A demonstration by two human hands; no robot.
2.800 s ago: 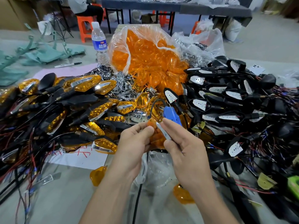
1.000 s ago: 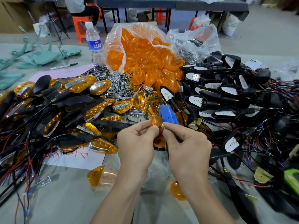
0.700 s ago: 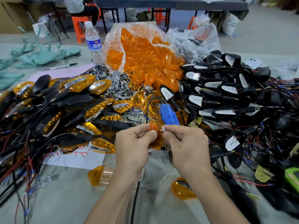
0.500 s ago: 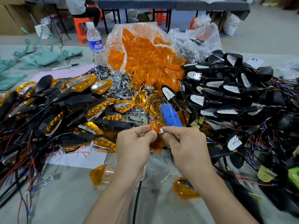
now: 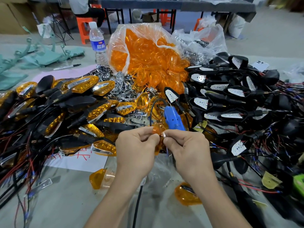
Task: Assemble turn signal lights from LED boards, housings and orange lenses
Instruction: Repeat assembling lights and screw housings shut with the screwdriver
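My left hand (image 5: 137, 146) pinches an orange lens (image 5: 156, 130) at the centre of the table. My right hand (image 5: 187, 148) pinches a small chrome reflector piece (image 5: 164, 134) against that lens. Behind my hands lies a blue hand tool (image 5: 172, 118) with a black cord. A clear bag of orange lenses (image 5: 148, 53) stands at the back. Black housings with white LED boards (image 5: 230, 94) are piled on the right. Finished orange-lensed lights (image 5: 85, 86) are piled on the left.
Chrome reflector pieces (image 5: 118, 86) are heaped mid-table. Two loose orange lenses (image 5: 97, 178) (image 5: 185, 195) lie near me. A water bottle (image 5: 97, 41) and a marker (image 5: 67, 66) sit at the back left. Red and black wires (image 5: 19, 162) sprawl at both sides.
My right hand earlier held a long chrome strip beside the lens. Now both hands are pressed together, with only the strip's tip showing against the lens.
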